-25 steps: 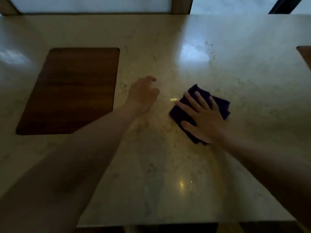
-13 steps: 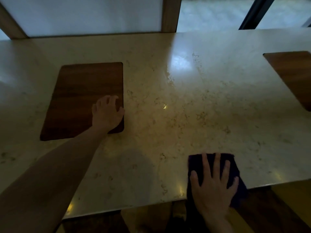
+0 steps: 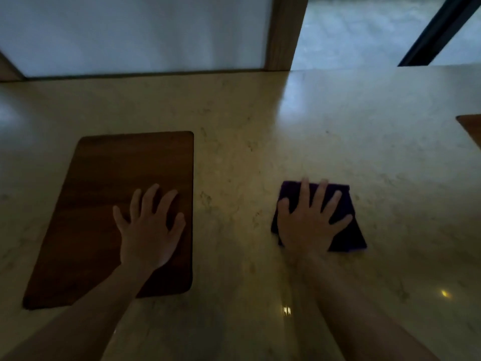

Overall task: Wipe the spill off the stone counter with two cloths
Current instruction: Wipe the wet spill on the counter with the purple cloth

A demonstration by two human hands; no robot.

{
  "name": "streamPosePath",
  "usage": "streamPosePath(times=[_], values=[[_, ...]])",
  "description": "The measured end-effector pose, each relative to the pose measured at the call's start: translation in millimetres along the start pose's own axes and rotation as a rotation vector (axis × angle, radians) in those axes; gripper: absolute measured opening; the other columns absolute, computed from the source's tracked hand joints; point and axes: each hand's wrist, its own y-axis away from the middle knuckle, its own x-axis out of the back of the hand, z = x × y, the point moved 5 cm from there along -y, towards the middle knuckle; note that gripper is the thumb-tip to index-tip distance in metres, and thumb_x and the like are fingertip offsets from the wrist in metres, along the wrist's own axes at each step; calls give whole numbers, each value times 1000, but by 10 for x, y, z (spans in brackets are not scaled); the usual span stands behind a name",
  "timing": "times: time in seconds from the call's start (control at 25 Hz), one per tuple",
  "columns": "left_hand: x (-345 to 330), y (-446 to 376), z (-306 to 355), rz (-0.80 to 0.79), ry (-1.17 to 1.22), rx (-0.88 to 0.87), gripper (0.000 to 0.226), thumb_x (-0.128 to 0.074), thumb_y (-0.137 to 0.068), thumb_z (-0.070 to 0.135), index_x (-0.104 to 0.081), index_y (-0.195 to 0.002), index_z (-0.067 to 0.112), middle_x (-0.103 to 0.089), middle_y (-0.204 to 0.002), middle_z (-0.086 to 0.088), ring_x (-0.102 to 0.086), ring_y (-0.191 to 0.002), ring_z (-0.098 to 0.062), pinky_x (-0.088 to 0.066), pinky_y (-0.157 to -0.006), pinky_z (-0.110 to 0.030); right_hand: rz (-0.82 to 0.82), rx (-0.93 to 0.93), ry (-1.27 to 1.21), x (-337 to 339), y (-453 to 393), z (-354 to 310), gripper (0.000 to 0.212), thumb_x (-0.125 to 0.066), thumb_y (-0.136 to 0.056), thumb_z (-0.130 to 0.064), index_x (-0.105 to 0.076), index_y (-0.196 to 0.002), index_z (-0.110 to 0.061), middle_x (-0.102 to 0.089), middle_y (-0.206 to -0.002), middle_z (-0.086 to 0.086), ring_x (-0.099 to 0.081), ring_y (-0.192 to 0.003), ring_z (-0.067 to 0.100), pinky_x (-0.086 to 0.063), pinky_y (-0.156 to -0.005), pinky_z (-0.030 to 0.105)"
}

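Cloth [image 3: 347, 230], dark purple and folded into a rough four-sided pad, lies flat on the pale stone counter [image 3: 260, 157], right of centre and well clear of the far edge. Its long axis runs roughly from the near side toward the far side, with the far edge narrower and the near edge flaring out toward the near right corner. The picture is dim and a little blurred, so folds and seams cannot be told apart.

The right hand [image 3: 309, 225] lies palm down on the cloth with its fingers [image 3: 305, 194] straight and spread, pointing away from the person. The fingertips reach the cloth's far edge, one or two just over it; the thumb lies along the left edge, and the little finger points toward the right edge. The palm covers the near left part of the cloth, while the near right corner shows bare beyond the hand. Nothing is curled round the fabric; the hand presses it flat against the stone.

The left hand [image 3: 149, 230] rests palm down, fingers spread and fairly straight, on the dark wooden inlay [image 3: 104, 204] set in the counter's left side, holding nothing. It sits on the right half of that panel, near its right edge. A second wooden panel [image 3: 472, 130] shows at the far right edge of the view. No spill can be made out on the stone.
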Motion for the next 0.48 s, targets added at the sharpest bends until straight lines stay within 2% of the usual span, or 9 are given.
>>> streamPosePath(times=[0.12, 0.28, 0.36, 0.48], values=[[-45, -30, -34, -12, -63, 12, 61, -19, -89, 66, -30, -145, 43, -21, -160, 1, -12, -150, -29, -13, -113, -69, 10, -38, -17, 76, -1256, -506, 69, -20, -94, -61, -6, -157, -34, 5, -167, 5, 9, -151, 37, 3, -112, 73], [-69, -32, -47, 10, -114, 20, 60, -31, -85, 63, -40, -141, 42, -33, -156, -2, -24, -146, -33, -20, -108, -71, -6, -97, -64, 202, -2616, -1077, 71, -20, -94, -61, -9, -157, -31, 5, -167, 6, 10, -150, 39, 4, -110, 74], [-56, -20, -32, 28, -127, 12, 61, -34, -84, 62, -40, -141, 42, -34, -156, -3, -26, -145, -34, -20, -108, -71, -17, -63, -61, 237, -3013, -1351, 70, -20, -95, -61, -10, -158, -31, 5, -167, 6, 10, -150, 39, 5, -110, 74], [-65, -15, -28, -1, -150, 0, 61, -33, -85, 63, -38, -143, 41, -31, -157, -4, -21, -147, -35, -17, -110, -70, -48, 104, -30, 191, -3220, -1801, 70, -17, -95, -61, -10, -158, -31, 4, -167, 6, 9, -151, 38, 7, -112, 71]])
